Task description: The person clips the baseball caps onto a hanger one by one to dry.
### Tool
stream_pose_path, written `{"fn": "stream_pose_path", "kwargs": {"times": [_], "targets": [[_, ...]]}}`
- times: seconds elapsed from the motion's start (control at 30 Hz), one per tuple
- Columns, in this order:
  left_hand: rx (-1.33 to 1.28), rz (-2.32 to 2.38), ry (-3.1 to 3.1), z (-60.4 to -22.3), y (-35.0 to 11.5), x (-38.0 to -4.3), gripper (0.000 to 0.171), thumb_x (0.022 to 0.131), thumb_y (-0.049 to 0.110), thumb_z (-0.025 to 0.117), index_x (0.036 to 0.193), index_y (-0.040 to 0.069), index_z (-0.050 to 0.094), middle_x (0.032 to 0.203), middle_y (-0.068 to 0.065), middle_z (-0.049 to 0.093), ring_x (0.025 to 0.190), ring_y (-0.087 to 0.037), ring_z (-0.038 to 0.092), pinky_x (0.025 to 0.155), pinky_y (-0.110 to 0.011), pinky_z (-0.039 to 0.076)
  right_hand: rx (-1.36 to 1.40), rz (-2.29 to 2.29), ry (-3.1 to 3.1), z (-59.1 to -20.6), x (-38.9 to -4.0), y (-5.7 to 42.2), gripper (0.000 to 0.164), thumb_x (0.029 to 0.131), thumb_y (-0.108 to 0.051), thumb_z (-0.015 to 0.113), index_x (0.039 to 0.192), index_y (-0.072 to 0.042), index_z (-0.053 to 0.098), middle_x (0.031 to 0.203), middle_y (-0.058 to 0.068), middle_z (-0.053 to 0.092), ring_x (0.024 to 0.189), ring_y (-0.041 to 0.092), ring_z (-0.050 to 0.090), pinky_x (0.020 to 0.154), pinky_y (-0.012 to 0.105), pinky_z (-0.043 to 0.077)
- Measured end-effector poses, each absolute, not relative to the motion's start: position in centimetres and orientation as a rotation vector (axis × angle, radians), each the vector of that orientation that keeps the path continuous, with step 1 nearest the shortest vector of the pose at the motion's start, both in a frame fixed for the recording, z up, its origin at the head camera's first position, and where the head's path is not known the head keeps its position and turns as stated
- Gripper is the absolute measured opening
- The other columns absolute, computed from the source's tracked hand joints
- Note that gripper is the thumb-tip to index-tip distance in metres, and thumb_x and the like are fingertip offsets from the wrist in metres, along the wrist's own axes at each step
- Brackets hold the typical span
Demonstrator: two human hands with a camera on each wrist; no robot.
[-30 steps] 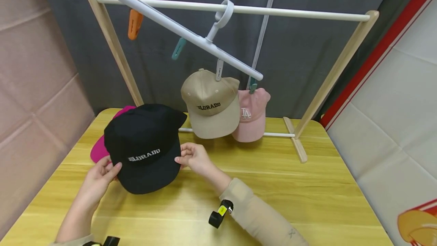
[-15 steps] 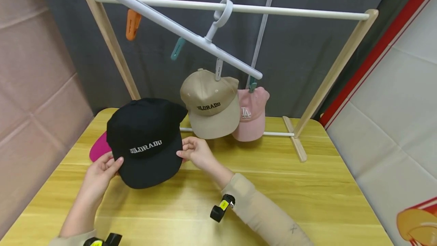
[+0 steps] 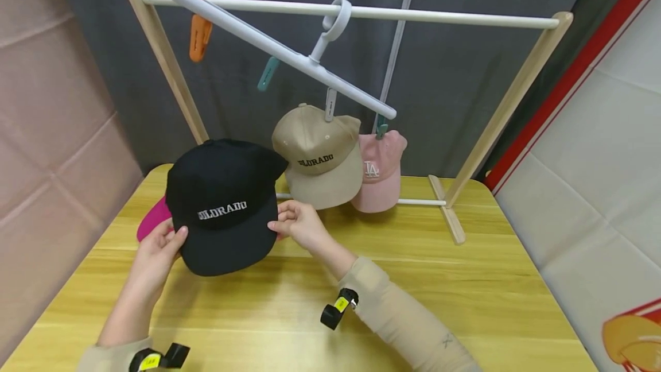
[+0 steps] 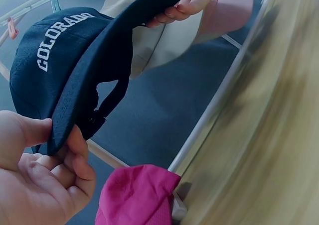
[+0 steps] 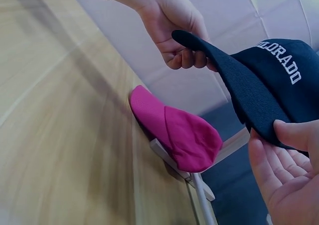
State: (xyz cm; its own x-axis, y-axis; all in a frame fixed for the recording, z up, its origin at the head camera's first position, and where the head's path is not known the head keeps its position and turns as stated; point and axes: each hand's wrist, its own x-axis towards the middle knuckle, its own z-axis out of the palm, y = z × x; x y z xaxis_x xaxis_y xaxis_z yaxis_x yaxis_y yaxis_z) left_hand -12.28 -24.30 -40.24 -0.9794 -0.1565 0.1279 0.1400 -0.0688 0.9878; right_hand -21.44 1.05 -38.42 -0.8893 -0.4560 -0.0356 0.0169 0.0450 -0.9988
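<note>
Both hands hold a black cap [image 3: 222,182] lettered COLORADO by its brim, clear of the table in the wrist views. My left hand [image 3: 157,248] pinches the brim's left edge, thumb on top and fingers beneath. At the opposite edge my right hand [image 3: 302,225] pinches it the same way. Behind the black cap a magenta cap [image 5: 174,130] lies on the table, mostly hidden in the head view. A beige cap [image 3: 317,157] and a pink cap [image 3: 382,174] hang by clips from a tilted white hanger [image 3: 289,56].
The hanger hooks over the white rail [image 3: 439,17] of a wooden-legged rack [image 3: 508,111] at the back of the table [image 3: 423,291]. On the hanger's raised left half are an orange clip [image 3: 199,38] and a teal clip [image 3: 268,73], holding nothing.
Both hands have raised the black cap and brought it slightly right, toward the rack. It now overlaps more of the magenta cap. The hanging caps have stayed in place.
</note>
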Motion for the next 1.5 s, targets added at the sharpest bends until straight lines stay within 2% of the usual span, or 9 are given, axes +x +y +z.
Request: {"fn": "stream_pose_path", "kwargs": {"times": [0.17, 0.33, 0.47, 0.67, 0.8, 1.03, 1.2, 1.33, 1.5], "targets": [[0.011, -2.175, -1.967, -39.7, -24.1, -12.7, 0.025, 0.092, 0.016, 0.05, 0.114, 0.009, 0.041, 0.088, 0.007, 0.066, 0.073, -0.005, 0.061, 0.062, -0.018, 0.049, -0.468, -1.912, 1.988, -38.0, -21.7, 1.2, 0.02, 0.077, 0.0, 0.068, 0.094, 0.002, 0.058, 0.074, 0.01, 0.063, 0.059, 0.018, 0.06, 0.065, 0.043, 0.051], [0.004, -2.198, -1.969, -39.2, -24.1, -13.0, 0.032, 0.092, 0.017, 0.05, 0.119, 0.004, 0.038, 0.089, 0.005, 0.066, 0.076, -0.007, 0.062, 0.064, -0.02, 0.05, -0.48, -1.912, 1.997, -37.5, -21.9, 1.4, 0.021, 0.077, 0.0, 0.068, 0.094, 0.003, 0.057, 0.074, 0.01, 0.062, 0.058, 0.018, 0.06, 0.066, 0.045, 0.051], [-0.013, -2.208, -1.959, -39.0, -23.9, -13.3, 0.033, 0.092, 0.017, 0.05, 0.119, 0.003, 0.038, 0.091, 0.006, 0.065, 0.078, -0.007, 0.062, 0.066, -0.02, 0.05, -0.484, -1.907, 2.01, -37.2, -22.1, 1.7, 0.02, 0.078, -0.001, 0.067, 0.095, 0.003, 0.056, 0.074, 0.009, 0.062, 0.058, 0.018, 0.059, 0.063, 0.039, 0.052], [-0.051, -2.246, -1.924, -38.8, -23.7, -13.9, 0.028, 0.092, 0.015, 0.05, 0.116, 0.005, 0.04, 0.093, 0.004, 0.064, 0.079, -0.007, 0.062, 0.068, -0.02, 0.049, -0.509, -1.92, 1.997, -36.8, -22.4, 2.1, 0.018, 0.082, -0.002, 0.063, 0.097, 0.006, 0.055, 0.074, 0.01, 0.061, 0.061, 0.03, 0.06, 0.061, 0.036, 0.052], [-0.049, -2.257, -1.926, -38.6, -23.5, -14.3, 0.032, 0.092, 0.015, 0.05, 0.119, 0.003, 0.038, 0.094, 0.004, 0.064, 0.081, -0.007, 0.062, 0.07, -0.019, 0.049, -0.524, -1.917, 2.011, -35.7, -22.0, 2.5, 0.017, 0.083, 0.0, 0.061, 0.097, 0.009, 0.054, 0.075, 0.014, 0.061, 0.066, 0.04, 0.058, 0.062, 0.038, 0.052], [-0.051, -2.263, -1.936, -38.2, -23.2, -14.7, 0.032, 0.092, 0.016, 0.051, 0.118, 0.004, 0.038, 0.094, 0.005, 0.064, 0.081, -0.007, 0.062, 0.071, -0.019, 0.049, -0.522, -1.951, 2.027, -36.2, -22.7, 2.7, 0.014, 0.084, 0.0, 0.06, 0.094, 0.007, 0.055, 0.074, 0.012, 0.062, 0.055, 0.021, 0.059, 0.064, 0.043, 0.051], [-0.074, -2.299, -1.906, -38.0, -22.9, -15.1, 0.028, 0.092, 0.016, 0.051, 0.115, 0.007, 0.04, 0.093, 0.005, 0.064, 0.081, -0.007, 0.062, 0.071, -0.019, 0.049, -0.525, -1.943, 2.061, -36.0, -22.9, 3.0, 0.013, 0.084, -0.002, 0.06, 0.093, 0.007, 0.055, 0.075, 0.013, 0.062, 0.055, 0.02, 0.059, 0.061, 0.038, 0.051], [-0.068, -2.315, -1.899, -37.8, -22.7, -15.3, 0.025, 0.092, 0.017, 0.051, 0.113, 0.009, 0.042, 0.09, 0.004, 0.065, 0.078, -0.007, 0.062, 0.07, -0.02, 0.049, -0.526, -1.964, 2.056, -35.9, -23.1, 3.2, 0.013, 0.084, -0.001, 0.06, 0.092, 0.007, 0.055, 0.074, 0.012, 0.062, 0.054, 0.019, 0.058, 0.063, 0.044, 0.051], [-0.065, -2.333, -1.898, -37.6, -22.5, -15.6, 0.025, 0.091, 0.017, 0.051, 0.113, 0.008, 0.041, 0.09, 0.003, 0.065, 0.078, -0.008, 0.062, 0.07, -0.02, 0.049, -0.516, -1.966, 2.065, -35.7, -23.3, 3.5, 0.014, 0.085, -0.003, 0.06, 0.094, 0.006, 0.054, 0.073, 0.01, 0.061, 0.055, 0.019, 0.058, 0.062, 0.04, 0.051]]}}
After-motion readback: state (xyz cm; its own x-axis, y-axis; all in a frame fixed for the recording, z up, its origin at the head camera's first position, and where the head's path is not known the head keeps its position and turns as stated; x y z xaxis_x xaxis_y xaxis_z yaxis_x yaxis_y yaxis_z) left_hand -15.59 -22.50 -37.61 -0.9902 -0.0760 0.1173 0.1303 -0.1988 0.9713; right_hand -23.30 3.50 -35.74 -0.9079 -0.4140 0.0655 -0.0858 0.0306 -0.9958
